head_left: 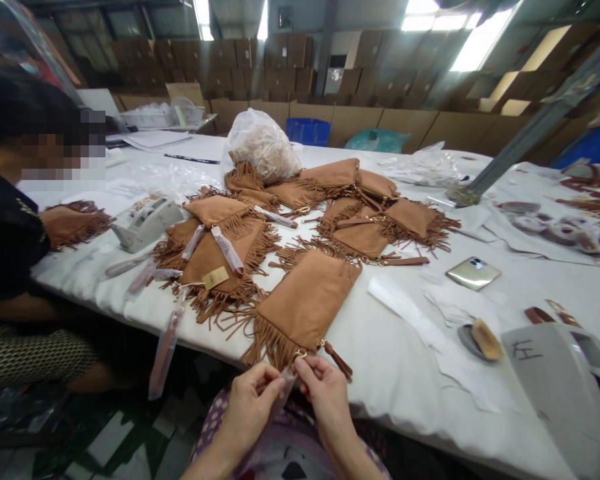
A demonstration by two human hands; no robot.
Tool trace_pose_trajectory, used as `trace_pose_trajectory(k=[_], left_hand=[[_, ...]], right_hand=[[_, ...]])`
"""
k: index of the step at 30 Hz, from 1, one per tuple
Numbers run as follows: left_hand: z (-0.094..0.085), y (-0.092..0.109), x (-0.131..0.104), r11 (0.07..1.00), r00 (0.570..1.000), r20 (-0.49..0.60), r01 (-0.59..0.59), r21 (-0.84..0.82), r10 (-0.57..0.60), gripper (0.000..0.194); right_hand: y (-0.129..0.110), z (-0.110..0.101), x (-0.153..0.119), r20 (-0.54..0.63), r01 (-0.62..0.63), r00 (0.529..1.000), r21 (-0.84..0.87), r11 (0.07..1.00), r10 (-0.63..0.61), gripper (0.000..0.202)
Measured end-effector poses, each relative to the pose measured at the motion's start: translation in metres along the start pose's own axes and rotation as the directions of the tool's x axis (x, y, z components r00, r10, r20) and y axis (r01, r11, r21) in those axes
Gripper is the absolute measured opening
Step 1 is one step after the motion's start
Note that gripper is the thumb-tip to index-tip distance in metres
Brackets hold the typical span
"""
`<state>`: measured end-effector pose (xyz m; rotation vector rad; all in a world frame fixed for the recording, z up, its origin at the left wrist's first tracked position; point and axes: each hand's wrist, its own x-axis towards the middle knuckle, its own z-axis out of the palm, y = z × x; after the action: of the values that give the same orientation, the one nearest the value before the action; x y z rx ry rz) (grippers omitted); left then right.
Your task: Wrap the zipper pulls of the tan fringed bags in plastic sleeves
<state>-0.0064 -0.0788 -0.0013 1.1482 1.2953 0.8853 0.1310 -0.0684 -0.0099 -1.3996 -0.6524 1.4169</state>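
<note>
A tan fringed leather pouch lies at the table's front edge, its near corner towards me. At that corner a small gold clasp sits between the fingertips of my right hand, which is closed in a pinch. My left hand is also closed, pinching a translucent plastic sleeve that hangs between the two hands. What the sleeve contains is mostly hidden. A short leather zipper pull dangles beside my right hand. Left of the pouch are more fringed pouches, one with a yellowish tag.
A plastic-wrapped strap hangs over the front edge. Tape dispensers stand left and right. A phone, a stuffed plastic bag and a slanted metal post are farther off. Another person sits at left.
</note>
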Motion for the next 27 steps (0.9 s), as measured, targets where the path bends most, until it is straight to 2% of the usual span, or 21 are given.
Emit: trace_pose_trajectory(k=[6,8,10,12,15,19,23,25,27], left_hand=[[0.014,-0.003,0.022,0.982,0.996,-0.088,0.005,-0.188,-0.022,0.030],[0.015,-0.004,0.024,0.983,0.994,-0.108,0.005,-0.186,-0.025,0.030],[0.013,-0.004,0.024,0.982,0.992,-0.111,0.032,-0.187,-0.054,0.030],[0.010,-0.002,0.024,0.976,0.993,-0.071,0.076,-0.203,-0.092,0.031],[0.001,0.000,0.024,0.966,0.992,0.021,0.123,-0.225,-0.122,0.033],[-0.015,0.005,0.021,0.965,0.979,0.101,0.194,-0.177,-0.178,0.039],[-0.026,0.004,0.009,0.984,0.936,0.321,0.172,-0.049,-0.148,0.043],[-0.026,0.000,0.003,0.985,0.923,0.355,0.171,-0.028,-0.150,0.045],[-0.025,-0.005,-0.001,0.971,0.920,0.345,0.227,-0.078,-0.187,0.045]], right_hand=[[-0.001,-0.008,-0.006,0.128,0.165,0.982,-0.247,0.955,-0.137,0.036],[0.000,-0.013,-0.007,0.134,0.159,0.983,-0.311,0.937,-0.122,0.044],[0.002,-0.015,-0.009,0.149,0.081,0.988,-0.314,0.946,-0.035,0.049],[0.005,-0.014,-0.009,0.198,-0.021,0.977,-0.266,0.964,0.076,0.048],[0.010,-0.008,-0.008,0.235,-0.138,0.957,-0.150,0.979,0.171,0.043],[0.014,-0.004,-0.006,0.220,-0.228,0.949,-0.015,0.974,0.225,0.039],[0.018,-0.005,-0.005,0.251,-0.272,0.935,0.045,0.961,0.252,0.039],[0.020,-0.004,-0.004,0.253,-0.286,0.932,0.078,0.955,0.259,0.040],[0.023,-0.002,-0.002,0.243,-0.295,0.933,0.099,0.950,0.265,0.042]])
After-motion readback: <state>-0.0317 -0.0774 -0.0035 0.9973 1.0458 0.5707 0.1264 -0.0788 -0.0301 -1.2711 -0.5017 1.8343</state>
